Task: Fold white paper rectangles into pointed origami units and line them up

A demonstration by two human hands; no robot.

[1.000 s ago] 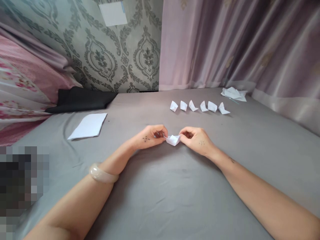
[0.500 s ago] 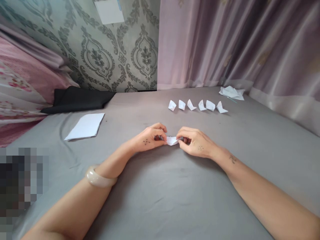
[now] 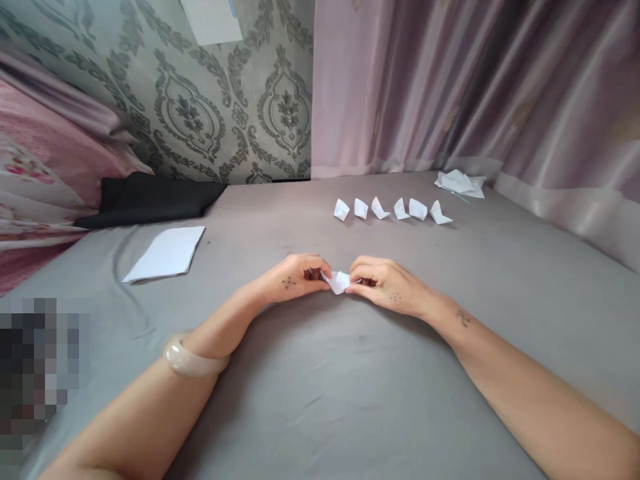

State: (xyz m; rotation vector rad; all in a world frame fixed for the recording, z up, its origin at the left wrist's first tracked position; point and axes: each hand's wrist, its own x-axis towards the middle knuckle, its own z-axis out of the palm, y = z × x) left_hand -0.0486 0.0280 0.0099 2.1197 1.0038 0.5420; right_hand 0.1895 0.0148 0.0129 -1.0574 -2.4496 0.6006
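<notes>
A small folded white paper boat [image 3: 339, 283] is held just above or on the grey cloth, in the middle of the head view. My left hand [image 3: 299, 276] pinches its left end between thumb and fingers. At the other end, my right hand [image 3: 384, 283] has its thumb and fingers closed on the paper. The boat's centre rises in a small peak, and its tips are partly hidden by my fingers. Beyond my hands, several folded white paper boats [image 3: 380, 209] stand in a row.
A stack of white paper sheets [image 3: 167, 254] lies at the left. Behind it is a folded black cloth [image 3: 155, 198]. Loose white papers [image 3: 459, 182] lie at the back right by the purple curtain [image 3: 380, 87]. Grey cloth [image 3: 300, 400] covers the surface.
The paper between my hands has spread wider, and a small peak now shows at its centre. Both hands still grip its ends. The whole view has shifted slightly.
</notes>
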